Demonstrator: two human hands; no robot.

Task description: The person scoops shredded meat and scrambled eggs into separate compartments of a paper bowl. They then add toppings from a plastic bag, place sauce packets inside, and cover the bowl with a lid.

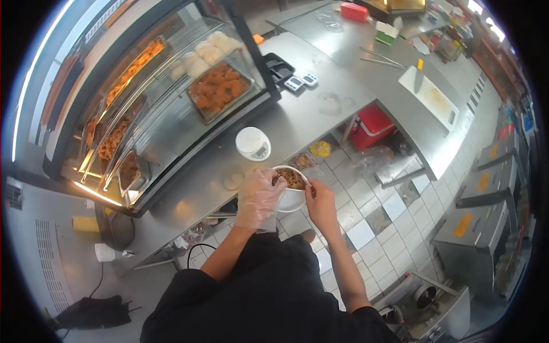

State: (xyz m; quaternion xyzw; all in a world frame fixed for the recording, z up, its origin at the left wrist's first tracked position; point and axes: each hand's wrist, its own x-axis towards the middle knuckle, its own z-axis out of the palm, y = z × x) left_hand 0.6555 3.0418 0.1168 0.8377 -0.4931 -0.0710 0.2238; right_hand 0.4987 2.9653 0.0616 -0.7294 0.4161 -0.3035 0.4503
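A white bowl [293, 200] with chopped brown food [293, 178] in it is held in front of my body, over the counter's near edge. My left hand [257, 197], in a clear plastic glove, grips the bowl's left side, its fingers closed at the rim. On the opposite side my bare right hand [321, 203] pinches the rim between thumb and fingers. A white round kitchen scale [252, 143] rests on the steel counter [220, 166] just beyond my left hand. Parts of the bowl's side are hidden by my hands.
A heated glass display case [171, 146] with food trays stands left. Two small timers [302, 83] and a black tray [278, 67] lie beyond the scale. Rightward are tongs [381, 59], a cutting board [429, 97], a knife [419, 71] and a red cooler [370, 127] below.
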